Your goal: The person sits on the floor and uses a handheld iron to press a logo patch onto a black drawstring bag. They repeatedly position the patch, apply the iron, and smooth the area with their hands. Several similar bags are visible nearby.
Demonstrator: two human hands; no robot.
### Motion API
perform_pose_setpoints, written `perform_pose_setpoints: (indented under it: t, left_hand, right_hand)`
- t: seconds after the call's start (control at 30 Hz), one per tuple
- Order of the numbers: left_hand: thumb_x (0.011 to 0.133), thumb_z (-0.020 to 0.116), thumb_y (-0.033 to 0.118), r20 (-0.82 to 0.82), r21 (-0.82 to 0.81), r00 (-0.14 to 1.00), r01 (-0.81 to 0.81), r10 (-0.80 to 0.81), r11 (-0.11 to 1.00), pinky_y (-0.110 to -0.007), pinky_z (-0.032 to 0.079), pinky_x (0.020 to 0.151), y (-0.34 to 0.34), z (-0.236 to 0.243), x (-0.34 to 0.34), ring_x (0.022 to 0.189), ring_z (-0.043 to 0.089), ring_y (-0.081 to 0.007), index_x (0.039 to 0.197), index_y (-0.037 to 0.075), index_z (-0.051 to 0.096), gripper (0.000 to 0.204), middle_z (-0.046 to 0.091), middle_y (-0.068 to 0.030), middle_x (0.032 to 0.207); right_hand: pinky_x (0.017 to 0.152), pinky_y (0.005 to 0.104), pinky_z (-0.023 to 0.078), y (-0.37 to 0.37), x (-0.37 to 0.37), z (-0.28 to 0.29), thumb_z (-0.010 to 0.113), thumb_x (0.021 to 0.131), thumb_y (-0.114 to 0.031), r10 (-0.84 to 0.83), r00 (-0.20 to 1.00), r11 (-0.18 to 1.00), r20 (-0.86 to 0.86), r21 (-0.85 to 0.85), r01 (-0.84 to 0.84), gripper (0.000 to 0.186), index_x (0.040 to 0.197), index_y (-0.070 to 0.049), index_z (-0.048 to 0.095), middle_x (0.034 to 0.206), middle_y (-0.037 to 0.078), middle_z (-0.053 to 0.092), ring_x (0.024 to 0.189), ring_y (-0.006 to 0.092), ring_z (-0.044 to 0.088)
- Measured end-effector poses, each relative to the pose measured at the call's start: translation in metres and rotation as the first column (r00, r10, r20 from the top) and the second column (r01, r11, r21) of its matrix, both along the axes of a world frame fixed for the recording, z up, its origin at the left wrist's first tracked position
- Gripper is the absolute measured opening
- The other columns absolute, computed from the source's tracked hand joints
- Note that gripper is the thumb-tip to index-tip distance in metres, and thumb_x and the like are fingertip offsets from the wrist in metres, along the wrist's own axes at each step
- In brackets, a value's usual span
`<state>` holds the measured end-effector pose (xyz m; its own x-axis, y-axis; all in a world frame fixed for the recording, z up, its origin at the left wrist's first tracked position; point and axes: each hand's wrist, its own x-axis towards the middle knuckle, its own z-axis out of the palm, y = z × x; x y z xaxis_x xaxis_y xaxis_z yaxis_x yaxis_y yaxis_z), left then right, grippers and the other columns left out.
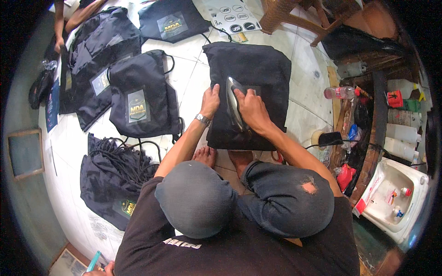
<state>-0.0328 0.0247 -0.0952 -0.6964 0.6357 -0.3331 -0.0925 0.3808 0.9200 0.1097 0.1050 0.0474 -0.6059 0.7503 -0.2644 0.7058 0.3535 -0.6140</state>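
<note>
A black drawstring bag (248,60) lies flat on the floor in front of my feet. My right hand (251,108) is wrapped round a clothes iron (234,108), whose pointed silvery body rests on the bag and tilts up to the left. Partly under the iron and hand, a clear film (254,91) shows on the cloth. My left hand (211,101), with a watch on its wrist, grips the bag's left edge beside the iron. Left of it lies another black bag (159,103) with a gold-printed film patch (136,106).
More black bags (108,34) are spread at the far left, near another person's hand (60,44). A bag with bunched cords (115,170) lies nearer. At the right stand a plastic bottle (340,93), a white basin (391,198) and cluttered shelves. A brown stool (281,18) stands at the back.
</note>
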Motion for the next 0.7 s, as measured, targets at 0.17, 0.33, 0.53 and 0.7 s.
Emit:
perform_pose_setpoints:
  t: [0.17,0.33,0.53,0.7]
  left_hand:
    - [0.108,0.048,0.042,0.013,-0.072,0.999,0.045,-0.044,0.996,-0.047,0.049,0.087,0.003,0.002,-0.004,0.094,0.067,-0.0393,0.107,-0.012,0.065,0.056,0.071,-0.0272,0.096]
    - [0.108,0.050,0.040,0.034,0.083,0.999,0.021,-0.023,0.996,-0.047,0.047,0.096,-0.006,0.020,-0.006,0.110,0.063,-0.0431,0.119,-0.009,0.063,0.052,0.067,-0.0310,0.114]
    - [0.101,0.061,0.027,-0.855,-0.018,0.415,0.577,-0.312,0.817,-0.049,0.041,0.110,-0.066,0.046,0.026,0.133,0.053,-0.0313,0.138,0.003,0.057,0.045,0.054,-0.0217,0.145]
    - [0.103,0.056,0.025,-0.825,-0.347,0.146,0.632,-0.546,0.693,-0.047,0.037,0.116,-0.085,0.064,0.043,0.140,0.048,-0.0306,0.145,0.005,0.054,0.047,0.053,-0.0155,0.149]
  right_hand:
    - [0.072,0.0529,0.054,0.008,0.005,-0.005,0.044,0.107,-0.055,0.022,1.000,1.000,-0.006,-0.008,-0.022,0.070,0.103,0.013,0.061,0.085,0.035,0.067,0.080,0.0489,0.070]
    - [0.040,0.0310,0.042,0.044,0.031,0.027,0.045,0.105,-0.064,-0.268,0.954,0.930,-0.135,-0.295,0.220,0.061,0.094,-0.004,0.054,0.062,0.002,0.048,0.044,0.0133,0.050]
    - [0.040,0.0333,0.040,0.082,0.086,0.075,0.047,0.106,-0.059,-0.292,0.941,0.924,-0.172,-0.304,0.232,0.058,0.094,-0.003,0.056,0.061,0.005,0.051,0.042,0.0161,0.050]
    - [0.036,0.0301,0.037,0.097,0.122,0.059,0.048,0.107,-0.055,-0.370,0.924,0.915,-0.097,-0.213,0.344,0.052,0.089,-0.006,0.052,0.058,0.001,0.046,0.038,0.0126,0.043]
